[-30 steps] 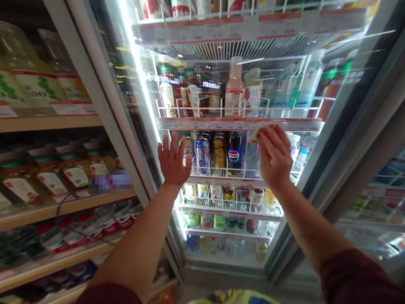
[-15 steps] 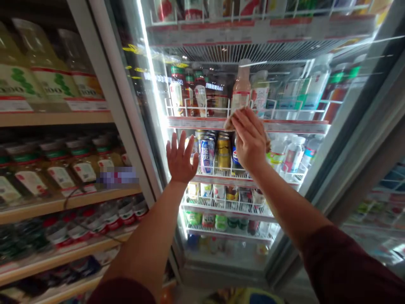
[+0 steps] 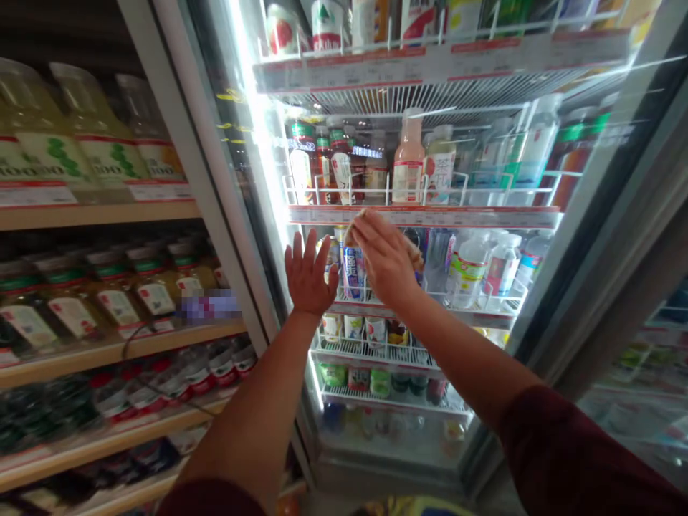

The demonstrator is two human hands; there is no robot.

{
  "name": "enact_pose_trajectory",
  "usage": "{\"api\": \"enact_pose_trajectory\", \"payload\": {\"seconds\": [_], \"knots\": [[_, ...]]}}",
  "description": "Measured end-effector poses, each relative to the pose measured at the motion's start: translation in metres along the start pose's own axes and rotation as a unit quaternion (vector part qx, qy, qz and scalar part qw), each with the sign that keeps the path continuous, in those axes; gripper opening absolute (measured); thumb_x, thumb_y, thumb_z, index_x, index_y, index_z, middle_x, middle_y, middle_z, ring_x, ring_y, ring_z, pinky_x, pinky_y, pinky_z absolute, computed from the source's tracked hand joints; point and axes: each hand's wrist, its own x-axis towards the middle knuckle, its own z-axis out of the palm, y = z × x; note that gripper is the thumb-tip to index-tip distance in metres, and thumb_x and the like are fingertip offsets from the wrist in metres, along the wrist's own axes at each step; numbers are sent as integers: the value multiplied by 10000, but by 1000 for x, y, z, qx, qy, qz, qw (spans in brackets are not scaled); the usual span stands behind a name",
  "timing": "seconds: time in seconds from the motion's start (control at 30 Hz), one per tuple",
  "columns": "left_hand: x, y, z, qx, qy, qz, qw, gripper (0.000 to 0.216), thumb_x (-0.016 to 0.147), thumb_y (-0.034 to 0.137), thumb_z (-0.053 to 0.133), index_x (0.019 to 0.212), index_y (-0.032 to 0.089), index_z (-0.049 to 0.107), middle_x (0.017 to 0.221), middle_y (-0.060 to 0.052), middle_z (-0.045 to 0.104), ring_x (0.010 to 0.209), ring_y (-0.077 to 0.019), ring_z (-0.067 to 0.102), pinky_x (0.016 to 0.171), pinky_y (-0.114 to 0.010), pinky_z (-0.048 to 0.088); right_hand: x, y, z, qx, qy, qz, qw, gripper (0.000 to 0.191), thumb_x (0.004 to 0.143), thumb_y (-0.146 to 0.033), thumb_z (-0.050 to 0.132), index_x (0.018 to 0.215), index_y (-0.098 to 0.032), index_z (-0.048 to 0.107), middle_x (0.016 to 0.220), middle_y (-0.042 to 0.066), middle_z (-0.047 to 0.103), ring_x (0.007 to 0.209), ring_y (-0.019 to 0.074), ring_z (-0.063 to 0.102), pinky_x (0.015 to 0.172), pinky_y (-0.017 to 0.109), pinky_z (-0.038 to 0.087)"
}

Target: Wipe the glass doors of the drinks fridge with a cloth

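My left hand (image 3: 308, 274) lies flat against the glass door (image 3: 484, 287) of a drinks fridge, fingers spread and holding nothing. Just to its right, my right hand (image 3: 381, 258) presses a small tan cloth (image 3: 357, 228) against the same glass, level with the shelf of cans (image 3: 352, 271). The cloth shows only at the edges of my fingers. Behind the glass stand rows of bottles (image 3: 408, 161) and cans on white wire shelves.
An open wooden shelf unit (image 3: 107, 215) with bottled drinks stands at the left. The fridge's metal door frame (image 3: 215, 215) runs diagonally between them. Another glass fridge door (image 3: 645, 373) is at the right. Something yellow (image 3: 408, 505) sits low at the bottom edge.
My right hand has slid leftward across the glass with the cloth, from the right side of the door to beside my left hand. The left hand has stayed flat on the glass.
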Motion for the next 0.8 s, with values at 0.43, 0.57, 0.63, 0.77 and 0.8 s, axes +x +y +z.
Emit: {"api": "enact_pose_trajectory", "payload": {"seconds": [0.43,0.57,0.63,0.77,0.8], "knots": [[-1,-1,1,-10,10,9,1000,589,996,349,461,1569,225,414,1661,-78,333,1600,-256,134,1319,-486,129,-29,19,-35,26,-9,-7,1000,653,1028,-144,432,1628,-328,252,1516,16,574,1506,229,423,1256,496,429],[0,-1,2,-21,12,10,1000,586,993,351,458,1564,226,422,1668,-68,323,1602,-250,127,1323,-481,115,-26,33,-51,13,-61,-30,998,612,1030,-140,416,1607,-316,316,1502,12,589,1492,212,442,1246,455,443],[0,-1,2,-33,8,0,999,579,994,365,458,1557,229,434,1664,-67,332,1601,-254,131,1324,-485,106,-10,51,-62,-21,16,35,999,580,1037,-143,371,1582,-341,370,1534,0,552,1527,231,385,1277,491,384],[0,-1,3,-36,0,-17,999,566,1007,405,438,1543,225,452,1658,-71,349,1600,-260,139,1321,-499,109,0,56,-67,-60,65,102,991,618,1038,-168,336,1626,-342,260,1651,-5,395,1592,278,222,1311,584,262],[0,-1,3,-30,-4,-16,999,567,1010,411,432,1546,222,447,1661,-71,341,1601,-259,135,1321,-503,111,-4,49,-63,-54,28,91,994,655,1029,-159,343,1641,-342,196,1665,-8,370,1595,272,210,1313,583,256]]}}
